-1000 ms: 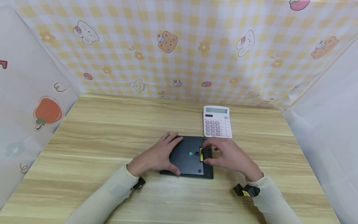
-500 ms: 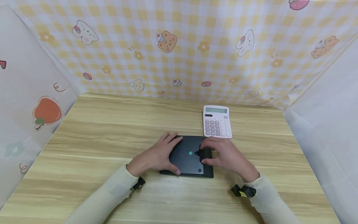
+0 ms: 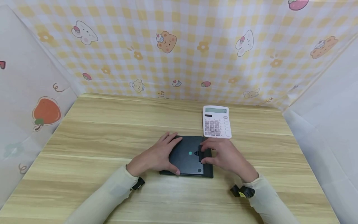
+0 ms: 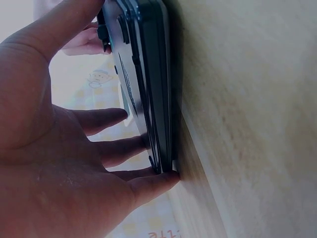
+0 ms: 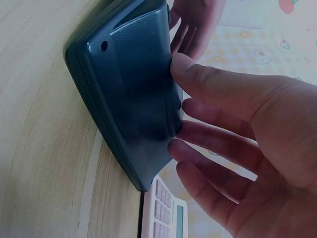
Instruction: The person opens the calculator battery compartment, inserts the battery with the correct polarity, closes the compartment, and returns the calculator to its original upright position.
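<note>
A black calculator (image 3: 183, 160) lies face down on the table, its back showing with a small green dot. My left hand (image 3: 156, 155) spans its left part, thumb at the near edge and fingertips at the far edge. With thumb and fingers, my right hand (image 3: 222, 155) pinches a small black battery cover (image 3: 205, 154), which lies over the battery slot near the calculator's right end. The battery is hidden under it. The right wrist view shows the thumb and fingertips right at the top edge of the calculator's thick end (image 5: 131, 94).
Just behind the black calculator lies a white calculator (image 3: 217, 122), face up, its screen at the far end. The wooden table (image 3: 112, 118) ends at a yellow checked cloth (image 3: 179, 62) behind. White cloth sides (image 3: 330, 124) flank it.
The right hand has brought the battery cover left and down over the slot, hiding the yellow battery seen one second ago. The left hand has stayed in place.
</note>
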Demonstrator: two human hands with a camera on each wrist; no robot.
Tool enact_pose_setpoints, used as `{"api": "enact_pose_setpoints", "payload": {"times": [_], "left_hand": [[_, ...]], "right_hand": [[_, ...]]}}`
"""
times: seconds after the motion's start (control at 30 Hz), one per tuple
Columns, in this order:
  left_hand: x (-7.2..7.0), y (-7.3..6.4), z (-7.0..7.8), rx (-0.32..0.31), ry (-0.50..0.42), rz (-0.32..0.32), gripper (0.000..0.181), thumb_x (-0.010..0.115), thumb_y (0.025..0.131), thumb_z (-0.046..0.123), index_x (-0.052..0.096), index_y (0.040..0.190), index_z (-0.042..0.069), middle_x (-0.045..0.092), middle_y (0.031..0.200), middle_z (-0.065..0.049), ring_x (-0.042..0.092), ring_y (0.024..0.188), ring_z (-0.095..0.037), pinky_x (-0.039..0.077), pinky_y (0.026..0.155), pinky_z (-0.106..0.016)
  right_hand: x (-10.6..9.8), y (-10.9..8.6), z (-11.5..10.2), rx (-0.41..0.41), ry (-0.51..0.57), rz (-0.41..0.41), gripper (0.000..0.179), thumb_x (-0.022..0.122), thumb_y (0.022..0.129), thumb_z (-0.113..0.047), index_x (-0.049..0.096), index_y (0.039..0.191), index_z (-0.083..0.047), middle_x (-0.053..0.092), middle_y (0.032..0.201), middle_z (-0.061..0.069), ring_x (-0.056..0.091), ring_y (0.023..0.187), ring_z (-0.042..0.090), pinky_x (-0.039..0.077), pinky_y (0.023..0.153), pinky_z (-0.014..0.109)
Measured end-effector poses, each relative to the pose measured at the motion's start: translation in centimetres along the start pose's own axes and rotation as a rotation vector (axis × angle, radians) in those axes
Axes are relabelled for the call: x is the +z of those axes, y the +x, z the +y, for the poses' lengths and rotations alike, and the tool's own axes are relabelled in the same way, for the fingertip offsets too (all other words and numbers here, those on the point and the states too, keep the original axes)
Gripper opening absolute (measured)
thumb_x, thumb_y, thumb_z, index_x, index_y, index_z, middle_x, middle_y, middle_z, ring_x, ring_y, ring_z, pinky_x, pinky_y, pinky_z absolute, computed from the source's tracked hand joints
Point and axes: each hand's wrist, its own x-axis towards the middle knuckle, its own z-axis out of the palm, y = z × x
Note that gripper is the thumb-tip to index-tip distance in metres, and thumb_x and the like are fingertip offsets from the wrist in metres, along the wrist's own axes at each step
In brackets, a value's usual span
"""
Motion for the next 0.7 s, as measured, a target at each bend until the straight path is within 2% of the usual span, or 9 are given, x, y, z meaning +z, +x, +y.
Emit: {"api": "enact_pose_setpoints", "payload": {"times": [0.7], "left_hand": [[0.11, 0.13, -0.12, -0.005, 0.005, 0.0, 0.125, 0.102, 0.076, 0.047, 0.033, 0.174, 0.009, 0.018, 0.182, -0.016, 0.006, 0.167, -0.045, 0.026, 0.129, -0.064]], "right_hand": [[0.12, -0.01, -0.11, 0.011, -0.05, -0.003, 0.028, 0.102, 0.081, -0.025, 0.087, 0.103, -0.016, 0.08, 0.124, 0.003, 0.075, 0.117, 0.025, 0.06, 0.102, 0.048]]}}
